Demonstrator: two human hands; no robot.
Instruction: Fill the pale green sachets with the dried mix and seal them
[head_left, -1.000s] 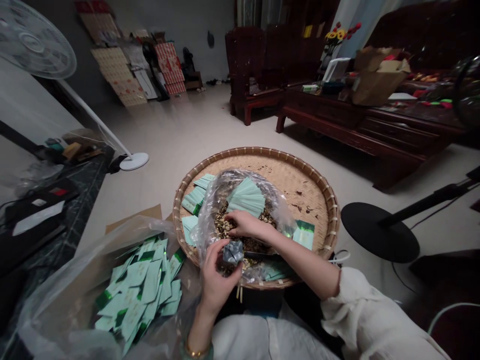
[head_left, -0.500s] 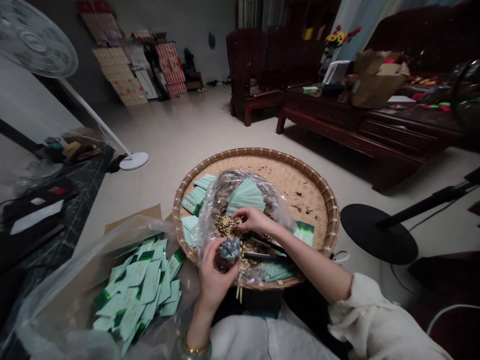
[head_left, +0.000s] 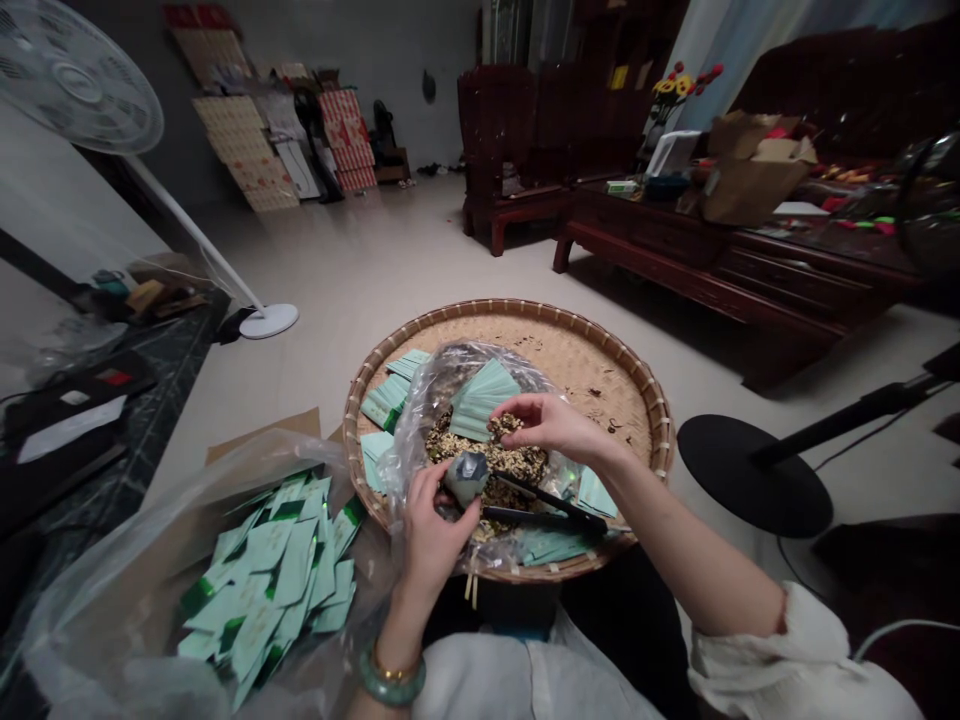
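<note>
My left hand (head_left: 435, 525) grips a small open packet (head_left: 469, 478) with a silvery inside. My right hand (head_left: 559, 425) pinches a clump of dried, grain-like mix (head_left: 507, 428) just above the heap. Below both hands, a clear plastic bag (head_left: 435, 380) lies open with loose dried mix (head_left: 525, 462) in it. A fan of pale green packets (head_left: 484, 395) rests on the mix behind my fingers. Black tongs (head_left: 559, 520) lie across the bag's near right side. All this sits on a round woven bamboo tray (head_left: 600, 350).
Left of the tray, a large clear bag (head_left: 97, 600) holds many green packets (head_left: 262, 580). More packets (head_left: 386, 400) lie along the tray's left side. A white standing fan (head_left: 268, 320), a black round stand base (head_left: 757, 475) and a dark wooden table (head_left: 660, 235) stand around.
My right hand has lifted from the mix and moved right, with a pinch of it now in the fingers. The packet in my left hand has tilted, showing its pale side.
</note>
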